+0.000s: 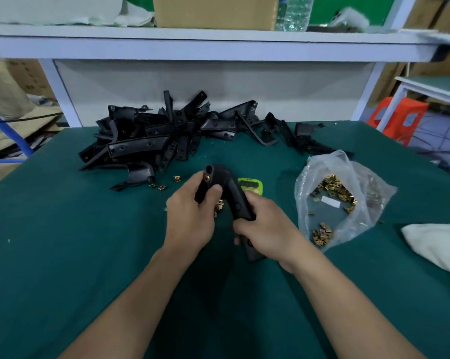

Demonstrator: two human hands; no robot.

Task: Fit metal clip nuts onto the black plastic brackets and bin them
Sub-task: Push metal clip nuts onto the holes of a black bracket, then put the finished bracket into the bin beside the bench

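Black bracket (227, 181); green timer (252, 185) digits blurred.

Your bracket (228, 178) plain black; clip nuts (332, 189) at right brassy gold; table mat (63, 242) dark green; timer (253, 183) lime; far-right stool (400, 116) orange.

I am holding one black bracket (229, 183) in my two grips, left grip (190, 224) and right grip (268, 229), and it is wearing one clip nut (206, 178) at its upper end. Three loose clip nuts (162, 187) are lying on the desk (63, 255) by a heap of brackets (151, 136) too tangled to count. One plastic bag (348, 164) is holding nuts beyond counting, and one green timer (252, 184) is sitting nearby.
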